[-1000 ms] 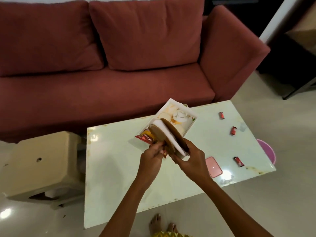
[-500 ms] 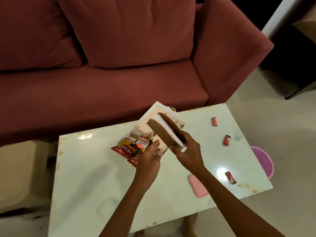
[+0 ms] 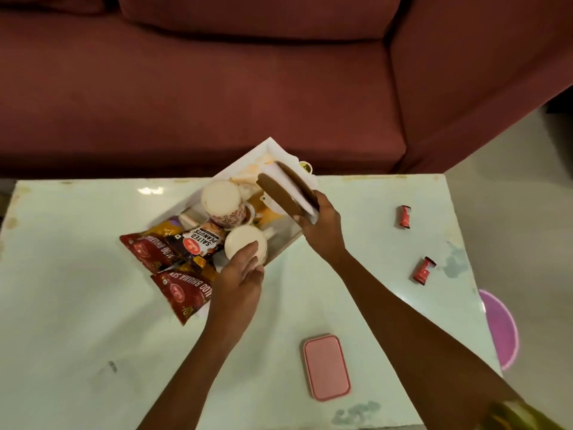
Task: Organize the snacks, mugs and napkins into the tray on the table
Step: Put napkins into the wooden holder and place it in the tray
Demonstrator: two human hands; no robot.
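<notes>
Napkin holder clenched in right grip above tray, left grip released, perhaps touching mug

Red sofa, pink lidded box

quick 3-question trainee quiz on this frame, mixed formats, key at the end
1. True or false: the right hand holds the stack of napkins over the tray.
2. How many small red wrapped snacks lie loose on the table?
3. The left hand touches: A) an upside-down mug B) the pink box C) the sofa

Key: 1 true; 2 two; 3 A
</notes>
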